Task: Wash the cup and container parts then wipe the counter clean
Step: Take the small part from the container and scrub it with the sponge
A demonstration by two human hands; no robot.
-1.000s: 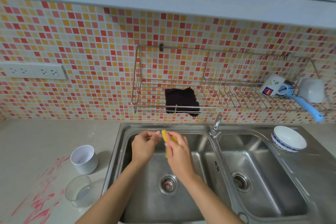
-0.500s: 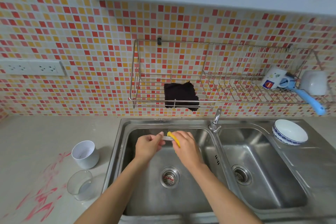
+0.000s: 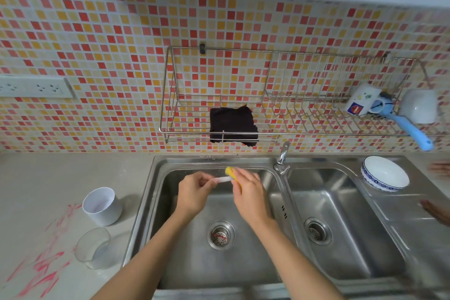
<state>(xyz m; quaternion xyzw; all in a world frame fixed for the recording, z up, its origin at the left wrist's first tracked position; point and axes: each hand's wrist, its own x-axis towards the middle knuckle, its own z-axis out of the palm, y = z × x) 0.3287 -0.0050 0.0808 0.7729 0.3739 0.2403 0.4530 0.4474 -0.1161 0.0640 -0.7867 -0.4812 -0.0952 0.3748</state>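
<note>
Container part (image 3: 222, 179), thin and white, was over the left sink basin (image 3: 243, 263), pinched at one end by the left hand (image 3: 194, 190), showing more length than a moment before, the right hand (image 3: 248, 192), fingers curled round a yellow sponge (image 3: 229, 171), having slid outward, so scrubbing seemed under way.

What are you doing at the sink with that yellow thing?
A person is washing up over the left sink basin. Their left hand pinches a small white part, and their right hand rubs it with a yellow sponge. A white cup and a clear container wait on the counter, beside red smears not yet wiped. A dark cloth hangs on the wall rack.
</note>
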